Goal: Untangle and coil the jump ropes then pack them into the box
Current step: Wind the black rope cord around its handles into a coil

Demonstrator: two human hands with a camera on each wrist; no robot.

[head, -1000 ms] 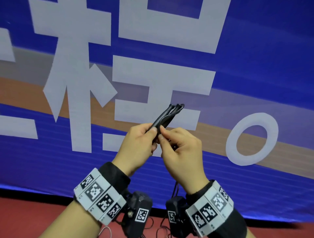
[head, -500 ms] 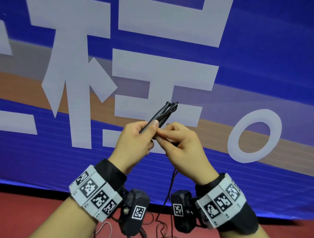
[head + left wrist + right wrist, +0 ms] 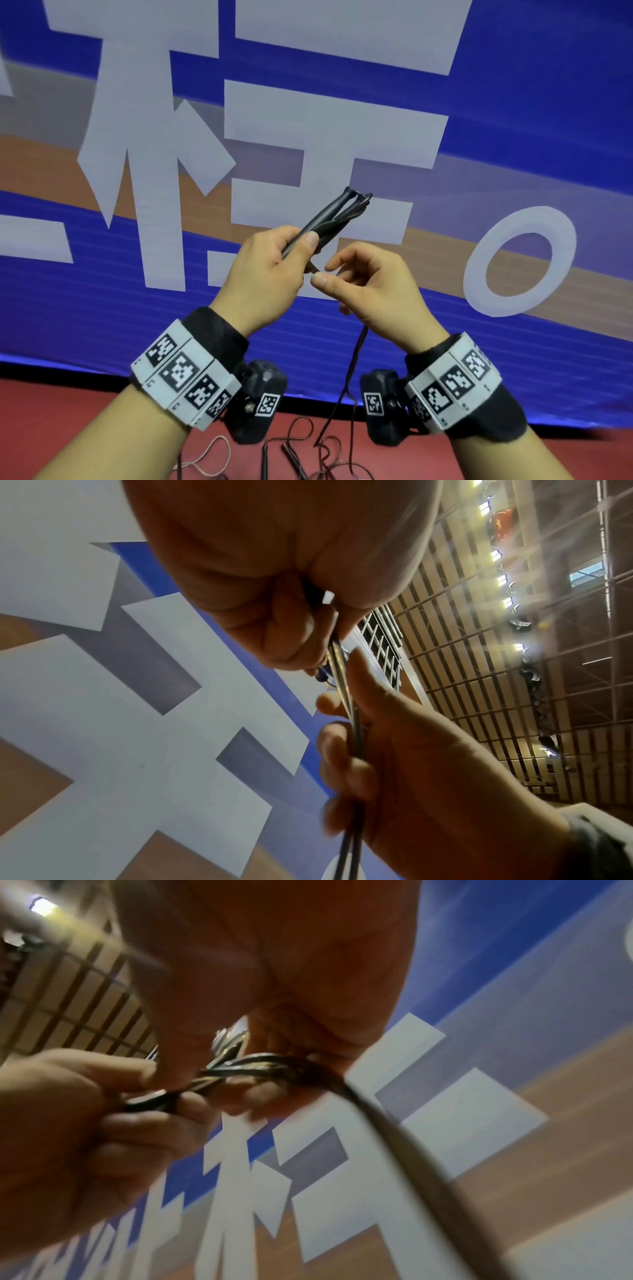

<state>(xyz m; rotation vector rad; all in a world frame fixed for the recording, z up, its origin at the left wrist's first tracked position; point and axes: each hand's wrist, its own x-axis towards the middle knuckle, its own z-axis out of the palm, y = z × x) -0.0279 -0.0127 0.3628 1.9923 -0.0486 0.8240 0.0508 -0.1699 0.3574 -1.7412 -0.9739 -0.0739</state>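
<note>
The left hand (image 3: 270, 270) curls round the slim black jump-rope handles (image 3: 329, 219), thumb pressed on top, tips angled up before the blue banner with white lettering (image 3: 513, 102); the right hand (image 3: 373, 291) pinches the thin dark cord (image 3: 352, 363) just beside it; slack trails to the red floor (image 3: 68, 428).

rope (image 3: 349, 373) tail cut off at bottom edge, right wrist view blurred

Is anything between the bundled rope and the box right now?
Cannot tell: no box shows in any view. The left hand grips the rope handles; the cord passes through the right hand toward the red floor.
</note>
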